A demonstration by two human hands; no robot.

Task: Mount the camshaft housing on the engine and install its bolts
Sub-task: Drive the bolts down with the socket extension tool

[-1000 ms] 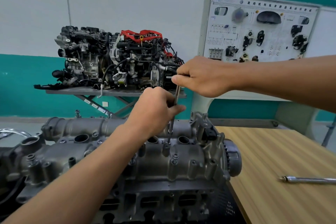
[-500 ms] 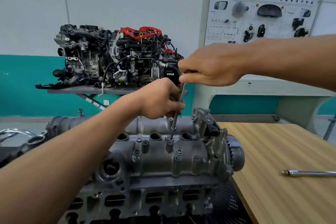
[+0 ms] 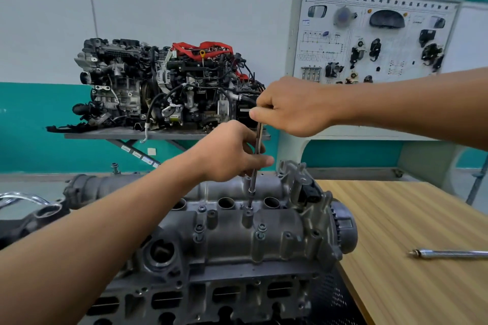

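Since the camshaft housing [image 3: 277,235] already lies along the top of the engine [image 3: 237,295], its long axis running left to right across the view, the step in hand looks to be bolt fitting rather than mounting. To its right spreads the wooden surface [image 3: 409,219]. A second, fully dressed engine [image 3: 163,87] sits on a stand by the far wall, beside a training board [image 3: 375,34].

Both hands are clamped on one long thin driver [image 3: 258,140]. The right hand [image 3: 293,105] is curled round its top end, high and farther out. The left hand [image 3: 227,153] pinches the shaft lower down, nearer the housing. The driver stands almost upright, its top leaning slightly right, so it runs crosswise to the housing's length and drops straight down from the hands.

Its tip meets a raised boss [image 3: 248,215] just in front of the round wells; whether a bolt sits under the tip I cannot tell. The coming move, I judge, turns on holding that shaft in line with the boss's bore while the upper hand twists.

A loose metal tool [image 3: 449,254] lies well apart on the surface. One small seated bolt [image 3: 261,228] shows just right of the boss and another bolt [image 3: 199,228] to its left.
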